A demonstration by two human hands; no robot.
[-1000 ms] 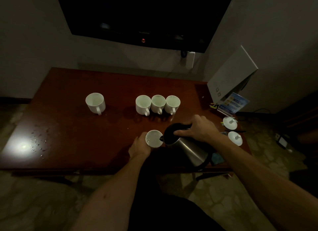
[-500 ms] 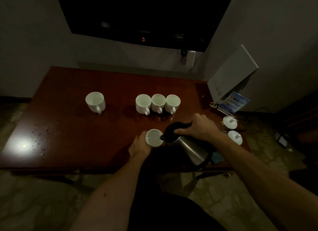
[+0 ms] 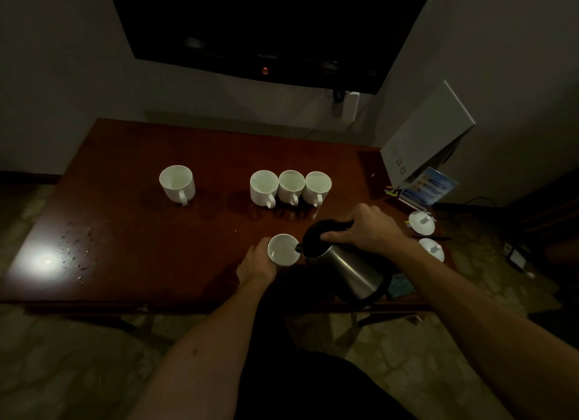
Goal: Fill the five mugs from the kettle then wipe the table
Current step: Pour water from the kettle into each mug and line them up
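Note:
A steel kettle with a black lid and handle is tilted to the left, its spout over a white mug near the table's front edge. My right hand grips the kettle's handle. My left hand is wrapped around the left side of that mug. Three white mugs stand in a touching row further back: left, middle, right, each with liquid inside. A fifth white mug stands alone to the left.
The dark red table has water droplets and a light glare at its front left. Two white lids lie at the right edge, beside a white box and a blue card. A television hangs on the wall behind.
The kettle stays tilted over the near mug. Both hands have kept their places.

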